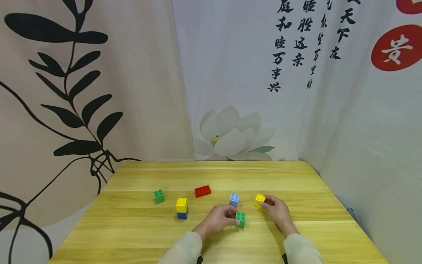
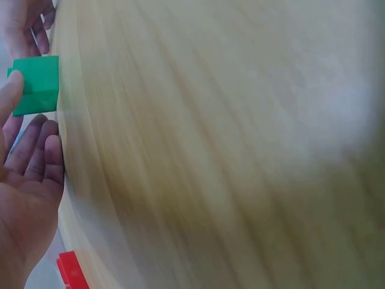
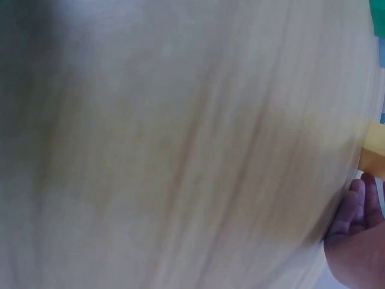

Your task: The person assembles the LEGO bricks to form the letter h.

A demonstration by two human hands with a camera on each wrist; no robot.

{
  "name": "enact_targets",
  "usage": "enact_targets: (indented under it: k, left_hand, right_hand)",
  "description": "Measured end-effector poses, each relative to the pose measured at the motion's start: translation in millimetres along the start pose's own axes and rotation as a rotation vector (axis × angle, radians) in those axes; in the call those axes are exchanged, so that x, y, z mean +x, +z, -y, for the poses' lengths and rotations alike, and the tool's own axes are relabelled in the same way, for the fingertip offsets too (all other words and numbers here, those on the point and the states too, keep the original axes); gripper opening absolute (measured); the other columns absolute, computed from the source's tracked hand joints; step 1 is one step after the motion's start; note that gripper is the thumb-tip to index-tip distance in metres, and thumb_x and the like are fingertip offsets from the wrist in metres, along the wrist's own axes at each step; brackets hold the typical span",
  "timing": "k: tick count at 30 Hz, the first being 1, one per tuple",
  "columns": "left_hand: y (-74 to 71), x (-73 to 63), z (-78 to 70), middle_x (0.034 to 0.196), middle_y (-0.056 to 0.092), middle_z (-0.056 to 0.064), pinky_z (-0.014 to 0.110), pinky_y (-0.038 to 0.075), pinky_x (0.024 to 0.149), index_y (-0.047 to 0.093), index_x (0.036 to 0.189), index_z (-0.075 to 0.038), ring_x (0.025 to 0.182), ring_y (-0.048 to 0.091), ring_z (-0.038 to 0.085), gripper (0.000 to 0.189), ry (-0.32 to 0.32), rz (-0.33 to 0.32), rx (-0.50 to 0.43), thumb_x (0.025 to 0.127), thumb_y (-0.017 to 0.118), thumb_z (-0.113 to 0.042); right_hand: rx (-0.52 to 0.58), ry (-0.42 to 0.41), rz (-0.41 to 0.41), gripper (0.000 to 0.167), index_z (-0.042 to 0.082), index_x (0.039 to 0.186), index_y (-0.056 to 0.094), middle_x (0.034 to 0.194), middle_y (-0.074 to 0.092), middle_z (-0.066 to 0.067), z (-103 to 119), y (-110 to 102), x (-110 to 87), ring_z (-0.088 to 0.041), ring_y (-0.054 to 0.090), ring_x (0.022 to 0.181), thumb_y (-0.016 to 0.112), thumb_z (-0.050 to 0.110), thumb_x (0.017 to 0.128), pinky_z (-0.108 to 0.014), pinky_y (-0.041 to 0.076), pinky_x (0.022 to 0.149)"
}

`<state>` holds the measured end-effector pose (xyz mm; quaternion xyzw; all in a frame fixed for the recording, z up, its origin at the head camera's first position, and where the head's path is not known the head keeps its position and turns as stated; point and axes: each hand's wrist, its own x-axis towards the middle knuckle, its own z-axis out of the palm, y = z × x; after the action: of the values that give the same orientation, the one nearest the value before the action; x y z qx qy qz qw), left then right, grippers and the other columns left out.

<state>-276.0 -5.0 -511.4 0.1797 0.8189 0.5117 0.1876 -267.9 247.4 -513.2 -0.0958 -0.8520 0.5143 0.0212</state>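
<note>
My left hand point(image 1: 219, 219) pinches a green toy building brick point(image 1: 240, 220) between thumb and fingers. In the left wrist view that green brick point(image 2: 37, 84) shows its smooth sides, and the lower fingers lie loosely bent below it. To the right, my right hand point(image 1: 277, 211) holds a yellow brick point(image 1: 259, 200) at its right side, fingertips behind and thumb in front. The right wrist view shows this yellow brick point(image 3: 374, 150) at its right edge, partly cut off. A light blue brick point(image 1: 234, 200) stands just beyond the left fingers, between the two held bricks.
On the wooden table point(image 1: 132, 234), a yellow brick point(image 1: 181, 204) sits stacked on a dark blue brick point(image 1: 182, 215). Another green brick point(image 1: 159, 197) is farther left, and a red brick point(image 1: 202, 191) lies toward the back. A printed curtain point(image 1: 151, 91) hangs behind the table.
</note>
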Motion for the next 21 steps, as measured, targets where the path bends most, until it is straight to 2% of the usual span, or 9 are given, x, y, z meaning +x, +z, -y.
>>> enact_targets:
  k: [11, 21]
  left_hand:
    - [-11.8, -5.8, 5.6, 0.096, 0.065, -0.007, 0.033, 0.053, 0.079, 0.071, 0.110, -0.016, 0.088, 0.059, 0.013, 0.027, 0.040, -0.044, 0.043, 0.085, 0.080, -0.022]
    - [-21.9, -12.0, 10.1, 0.095, 0.065, -0.005, 0.034, 0.052, 0.079, 0.070, 0.108, -0.016, 0.089, 0.058, 0.016, 0.024, 0.021, -0.073, 0.034, 0.086, 0.079, -0.021]
  right_hand:
    - [-0.004, -0.008, -0.006, 0.052, -0.004, 0.138, 0.052, 0.128, 0.060, -0.021, -0.3, -0.1, -0.4, -0.035, 0.058, 0.114, 0.067, 0.024, 0.096, -0.044, 0.051, 0.091]
    - [-0.035, -0.015, -0.008, 0.051, -0.003, 0.138, 0.052, 0.126, 0.061, -0.020, 0.8, -0.9, 0.8, -0.034, 0.058, 0.112, 0.066, 0.024, 0.097, -0.043, 0.050, 0.090]
